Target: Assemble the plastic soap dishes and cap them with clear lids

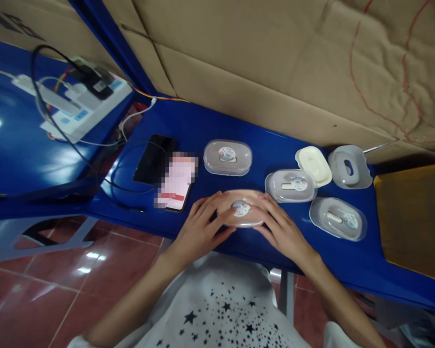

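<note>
A pinkish oval soap box (226, 220) with a clear lid and a round sticker is in front of me at the table's near edge. My left hand (205, 220) grips its left end, thumb in front and fingers over the lid. At the opposite end, my right hand (281, 222) holds it the same way. Just beyond my right fingers lies a grey lidded soap box (279, 180), with another grey one (324, 210) to the right. A third grey soap box (212, 159) sits farther back, left of centre.
On the blue table (188, 116) are a cream tray (313, 162), a grey oval container (348, 169) and a yellow-brown package (413, 217). Two phones lie left, a dark one (150, 159) and a lit, blurred one (177, 179). Cables run to a power strip (90, 113). Cardboard (257, 58) stands behind.
</note>
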A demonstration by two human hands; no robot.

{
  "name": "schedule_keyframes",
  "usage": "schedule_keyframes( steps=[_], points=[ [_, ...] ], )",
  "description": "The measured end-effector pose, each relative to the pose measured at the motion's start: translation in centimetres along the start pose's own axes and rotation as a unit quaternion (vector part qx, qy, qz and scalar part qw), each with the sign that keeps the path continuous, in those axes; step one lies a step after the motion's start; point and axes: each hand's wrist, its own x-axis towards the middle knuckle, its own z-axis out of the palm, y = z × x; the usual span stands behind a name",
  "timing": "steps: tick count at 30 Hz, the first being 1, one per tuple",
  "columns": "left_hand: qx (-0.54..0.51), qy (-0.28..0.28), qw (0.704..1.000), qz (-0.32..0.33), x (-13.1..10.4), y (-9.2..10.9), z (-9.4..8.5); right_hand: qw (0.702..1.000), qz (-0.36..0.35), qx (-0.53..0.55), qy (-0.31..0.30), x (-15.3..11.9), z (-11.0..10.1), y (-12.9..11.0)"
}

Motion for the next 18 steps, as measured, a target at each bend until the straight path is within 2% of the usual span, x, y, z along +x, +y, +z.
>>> schedule_keyframes(
  steps=[5,9,12,15,18],
  points=[
    [-0.007,0.0,1.0,0.003,0.0,-0.4,0.6,1.0,0.002,-0.012,-0.008,0.1,0.2,0.0],
    [-0.032,0.008,0.999,0.003,0.1,-1.3,1.3,0.999,0.019,-0.046,0.024,0.2,1.2,-0.4],
    [-0.046,-0.011,0.999,-0.005,0.5,-1.7,1.2,0.996,0.041,-0.07,0.029,0.4,1.5,-1.2],
    [-0.028,-0.019,0.999,-0.022,0.9,-1.5,0.6,0.995,0.045,-0.09,0.005,0.3,0.0,-2.2],
    [0.003,-0.005,0.999,-0.032,1.3,-1.2,0.1,0.995,0.037,-0.094,0.006,-0.3,-3.4,-2.1]
  ],
)
